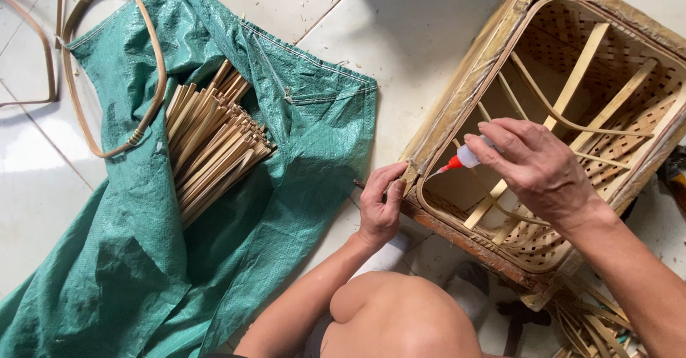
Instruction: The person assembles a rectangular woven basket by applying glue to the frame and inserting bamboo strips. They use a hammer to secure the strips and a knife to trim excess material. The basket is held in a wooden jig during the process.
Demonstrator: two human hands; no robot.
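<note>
At the woven basket's [614,93] near-left rim corner: left hand [380,204] pinches the rim strip to steady it, while right hand [537,166] grips the red-tipped glue bottle [461,159], nozzle aimed there. Bamboo strips [214,143] lie on green sack [114,258], left of basket.

We see the left hand [381,202] pinched at the near corner of the woven basket frame [457,93], forearm rising from below. The right hand [537,166] hovers over the frame's near rim (fingers curled, thumb and forefinger pressing a small glue bottle [464,158]), wrist bent, forearm angling in from the right.
</note>
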